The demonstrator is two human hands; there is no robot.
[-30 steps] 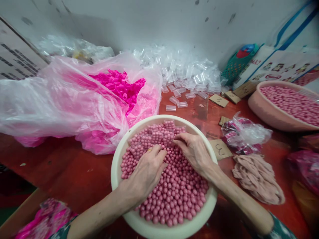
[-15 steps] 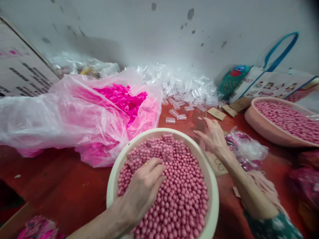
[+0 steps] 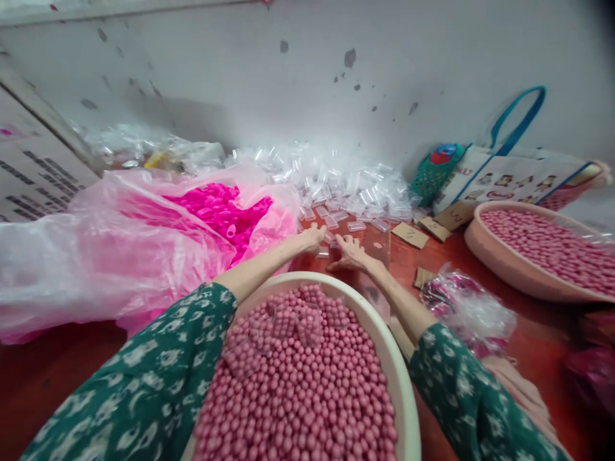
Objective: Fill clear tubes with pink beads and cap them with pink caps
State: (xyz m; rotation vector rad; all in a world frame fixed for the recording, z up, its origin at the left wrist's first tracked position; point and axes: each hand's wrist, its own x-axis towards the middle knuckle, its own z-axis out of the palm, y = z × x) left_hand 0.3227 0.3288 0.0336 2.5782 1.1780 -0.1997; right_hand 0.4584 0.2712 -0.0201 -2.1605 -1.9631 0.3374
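Both hands (image 3: 331, 246) past bowl rim (image 3: 379, 320), beside clear tubes (image 3: 336, 221).

1. Wall (image 3: 298, 70): fills the upper half of the frame. Pale grey-white, matt, with scattered dark specks and chips, densest at upper centre and upper left.
2. Ledge or trim (image 3: 120, 8): a light band along the top edge, upper left.
3. Worktop (image 3: 485, 275): glossy red-brown surface, meets the wall at mid frame; bare patches show at lower left and right of centre.
4. Light: even and diffuse; a soft shadow lies on the wall at left of centre.
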